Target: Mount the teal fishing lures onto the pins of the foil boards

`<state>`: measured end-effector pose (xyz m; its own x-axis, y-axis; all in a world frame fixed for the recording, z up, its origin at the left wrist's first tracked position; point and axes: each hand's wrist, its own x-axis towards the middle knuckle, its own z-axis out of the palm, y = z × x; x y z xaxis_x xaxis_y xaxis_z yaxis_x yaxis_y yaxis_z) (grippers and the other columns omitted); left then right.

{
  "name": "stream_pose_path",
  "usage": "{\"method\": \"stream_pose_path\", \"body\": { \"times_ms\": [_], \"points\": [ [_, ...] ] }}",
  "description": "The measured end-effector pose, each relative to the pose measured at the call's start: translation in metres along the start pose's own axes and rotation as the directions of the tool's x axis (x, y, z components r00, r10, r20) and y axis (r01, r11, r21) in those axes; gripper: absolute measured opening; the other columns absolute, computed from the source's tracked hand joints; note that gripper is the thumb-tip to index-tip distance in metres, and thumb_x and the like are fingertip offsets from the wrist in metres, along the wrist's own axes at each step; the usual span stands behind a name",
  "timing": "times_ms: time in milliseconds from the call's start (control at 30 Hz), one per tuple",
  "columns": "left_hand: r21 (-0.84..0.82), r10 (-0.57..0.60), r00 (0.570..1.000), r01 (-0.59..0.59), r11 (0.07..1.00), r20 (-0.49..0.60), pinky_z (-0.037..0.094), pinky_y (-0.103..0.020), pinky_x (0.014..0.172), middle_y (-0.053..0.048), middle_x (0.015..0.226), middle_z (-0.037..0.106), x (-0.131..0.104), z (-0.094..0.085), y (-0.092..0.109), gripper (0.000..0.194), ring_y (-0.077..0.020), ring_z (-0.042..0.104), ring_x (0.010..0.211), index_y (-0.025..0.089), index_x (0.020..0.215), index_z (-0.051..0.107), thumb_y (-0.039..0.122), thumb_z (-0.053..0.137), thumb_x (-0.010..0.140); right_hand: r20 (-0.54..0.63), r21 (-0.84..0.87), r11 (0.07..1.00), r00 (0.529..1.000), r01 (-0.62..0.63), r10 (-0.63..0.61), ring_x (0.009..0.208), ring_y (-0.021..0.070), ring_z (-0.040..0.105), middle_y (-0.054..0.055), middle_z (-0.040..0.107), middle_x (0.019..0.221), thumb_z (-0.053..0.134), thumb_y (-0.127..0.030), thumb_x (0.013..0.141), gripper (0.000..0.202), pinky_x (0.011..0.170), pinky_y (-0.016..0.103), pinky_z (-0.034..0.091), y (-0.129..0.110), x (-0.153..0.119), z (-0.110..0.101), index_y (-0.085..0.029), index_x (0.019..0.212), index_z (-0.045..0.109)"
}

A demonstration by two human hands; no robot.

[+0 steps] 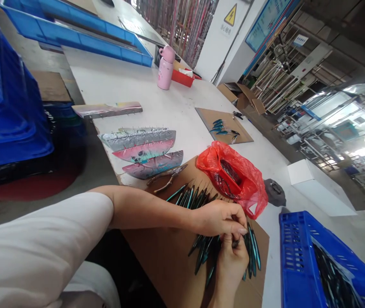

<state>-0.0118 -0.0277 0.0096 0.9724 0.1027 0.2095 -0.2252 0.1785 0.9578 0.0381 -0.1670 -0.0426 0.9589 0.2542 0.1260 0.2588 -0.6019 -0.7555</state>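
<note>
My left hand (222,219) reaches in from the left, thumb and fingers pinched together just above my right hand. What it pinches is too small to make out. My right hand (232,259) comes up from below with its fingers closed, and the dark end of a fishing lure (235,243) shows between them. Under and around both hands lie several slender dark teal lures (201,252) on a brown cardboard sheet (157,252). Just beyond my hands, a red plastic bag (249,177) stands open around a red box (225,182) of thin dark metal pieces.
Pliers (169,176) lie left of the lures, near foil-covered pieces (152,164) stuck with hooks. Farther off are a pink bottle (166,68) and a board (210,117) with more lures. A blue crate (293,256) stands at right; stacked blue bins (6,94) at left.
</note>
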Motion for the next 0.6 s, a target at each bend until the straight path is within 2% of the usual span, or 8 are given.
{"method": "stream_pose_path", "body": {
  "times_ms": [267,500,600],
  "points": [
    [-0.033,0.003,1.000,-0.003,0.999,0.013,0.046,-0.021,0.057,0.001,0.064,0.057,-0.0001,-0.0005,-0.0028,0.014,-0.0092,0.055,0.057,0.014,0.078,0.053,0.026,0.059,0.075,0.009,-0.008,1.000,1.000,-0.003,0.003,0.063,0.0192,0.060,0.008,0.068,0.071,0.050,-0.063,0.066,0.055,0.054,0.026,0.040,0.0004,-0.0001,0.0011,-0.015,0.088,0.066],
    [0.206,0.089,0.996,-0.084,0.975,-0.013,0.042,-0.017,0.058,0.001,0.067,0.059,-0.0019,-0.0026,0.0011,0.012,-0.0077,0.054,0.060,0.014,0.078,0.056,0.026,0.060,0.075,-0.002,-0.039,0.999,1.000,-0.007,0.007,0.059,0.0185,0.058,0.009,0.068,0.070,0.048,-0.065,0.065,0.056,0.052,0.026,0.039,-0.0015,0.0006,-0.0003,-0.014,0.082,0.066],
    [0.200,0.091,0.996,-0.089,0.976,-0.001,0.043,-0.017,0.059,0.001,0.068,0.059,-0.0023,-0.0032,0.0013,0.013,-0.0083,0.055,0.062,0.015,0.079,0.056,0.027,0.059,0.076,0.002,-0.048,0.999,1.000,0.007,-0.007,0.056,0.0174,0.056,0.008,0.067,0.066,0.048,-0.064,0.066,0.053,0.051,0.026,0.038,-0.0022,0.0004,-0.0011,-0.015,0.079,0.066]
  ]
}}
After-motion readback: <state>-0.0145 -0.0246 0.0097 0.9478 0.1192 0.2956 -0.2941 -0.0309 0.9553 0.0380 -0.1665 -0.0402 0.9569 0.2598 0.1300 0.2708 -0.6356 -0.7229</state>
